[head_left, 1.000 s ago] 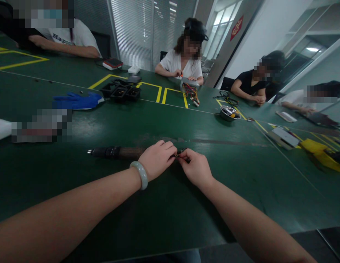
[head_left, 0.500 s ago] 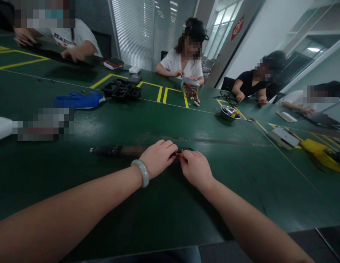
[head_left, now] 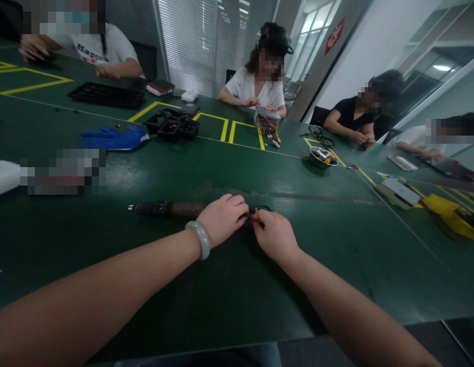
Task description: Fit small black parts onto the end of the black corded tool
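The black-and-brown, round-bodied hand tool with a bright metal tip (head_left: 185, 210) lies on the green tabletop (head_left: 183, 306), its far end hidden beneath the left hand (head_left: 221, 219). Its long axis runs crosswise in front of the person, the tip pointing leftward away from that hand. The left hand is the nearer one, draped over the tool with its fingers curled down around it; the right hand (head_left: 275, 232) sits just to the right, almost in line with the axis. Its thumb and forefinger are pinched on a small dark piece (head_left: 251, 216), close to the left fingertips; whether that piece joins the tool cannot be told. A thin black cable (head_left: 265, 207) arcs just beyond the right hand. A pale green, glossy bangle (head_left: 198, 239) circles the left wrist.

Little writing can be read: across the table, beyond and left of the left hand, a co-worker's white T-shirt (head_left: 118, 48) bears dark lettering starting "Hap", the rest unclear. Beyond the right hand, a red wall sign (head_left: 334, 36) carries a mark too small to make out. No brand shows on the tool.
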`<state>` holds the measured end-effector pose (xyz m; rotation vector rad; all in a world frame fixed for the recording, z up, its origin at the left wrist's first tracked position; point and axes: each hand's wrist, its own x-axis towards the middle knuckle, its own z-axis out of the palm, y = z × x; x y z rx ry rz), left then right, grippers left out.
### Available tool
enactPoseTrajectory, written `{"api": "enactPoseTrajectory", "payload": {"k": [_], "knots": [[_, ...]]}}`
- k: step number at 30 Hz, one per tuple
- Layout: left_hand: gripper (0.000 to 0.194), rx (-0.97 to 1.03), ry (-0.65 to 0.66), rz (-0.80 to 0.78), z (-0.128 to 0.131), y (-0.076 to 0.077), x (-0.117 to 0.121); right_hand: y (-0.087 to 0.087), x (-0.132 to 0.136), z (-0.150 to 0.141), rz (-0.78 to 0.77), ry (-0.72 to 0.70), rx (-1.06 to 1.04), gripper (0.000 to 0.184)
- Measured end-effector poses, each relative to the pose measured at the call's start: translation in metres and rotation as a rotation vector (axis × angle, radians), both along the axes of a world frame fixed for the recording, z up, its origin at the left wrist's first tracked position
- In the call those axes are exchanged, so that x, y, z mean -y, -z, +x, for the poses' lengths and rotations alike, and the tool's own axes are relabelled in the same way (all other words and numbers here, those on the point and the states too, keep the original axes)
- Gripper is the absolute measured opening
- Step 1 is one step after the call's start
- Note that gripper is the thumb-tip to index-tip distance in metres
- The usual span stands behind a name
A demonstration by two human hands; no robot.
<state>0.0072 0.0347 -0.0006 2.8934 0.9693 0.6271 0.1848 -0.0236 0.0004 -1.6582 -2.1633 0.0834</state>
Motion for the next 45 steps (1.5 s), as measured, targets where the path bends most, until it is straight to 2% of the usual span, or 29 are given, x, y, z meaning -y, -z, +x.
{"api": "enactPoseTrajectory", "payload": {"k": [3,6,22,45], "knots": [[0.012,-0.006,-0.003,0.008,0.0,-0.001,0.0,0.001,-0.002,0.002,-0.034,0.04,-0.132,0.005],[0.012,-0.008,0.001,0.018,0.0,-0.001,0.0,0.001,-0.003,0.004,-0.049,0.037,-0.163,0.003],[0.013,-0.051,0.021,0.018,-0.001,-0.005,0.001,-0.006,0.002,0.004,0.032,-0.056,0.083,0.011],[0.01,-0.038,0.013,-0.006,-0.001,-0.005,0.001,-0.01,0.005,0.004,0.012,-0.026,0.042,0.009]]}}
